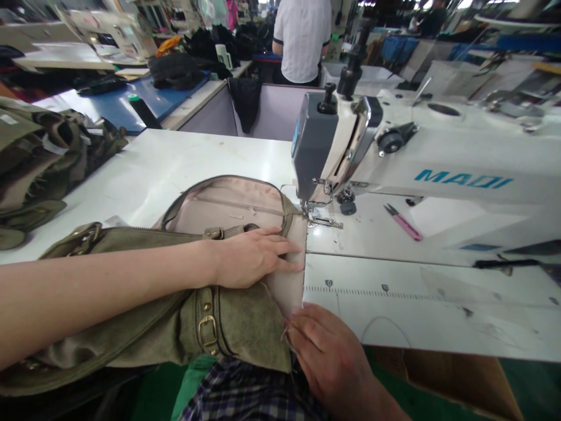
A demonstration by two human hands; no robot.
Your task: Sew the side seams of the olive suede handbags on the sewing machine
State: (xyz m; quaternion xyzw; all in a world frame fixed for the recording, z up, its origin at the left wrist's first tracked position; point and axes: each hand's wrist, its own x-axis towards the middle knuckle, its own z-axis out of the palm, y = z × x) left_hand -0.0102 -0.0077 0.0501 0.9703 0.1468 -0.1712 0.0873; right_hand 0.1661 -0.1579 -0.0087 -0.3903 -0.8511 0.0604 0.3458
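An olive-green bag (pixel 245 324) with brass buckles lies across the table's front edge, its pale pink lining (pixel 228 204) turned up. My left hand (pixel 254 257) rests flat on the lining with its fingers spread a little. Lower right, my right hand (pixel 328 351) pinches the edge of the lining and bag near the table's front edge. The far end of the lining's straight edge lies under the presser foot (pixel 318 220) of the white sewing machine (pixel 438 158).
Pink-handled snips (pixel 403 222) lie on the machine bed. Olive fabric pieces (pixel 52 152) are piled at the left. A dark thread cone (pixel 144 111) with a green top stands behind. Farther back is a person in a white shirt (pixel 302 38).
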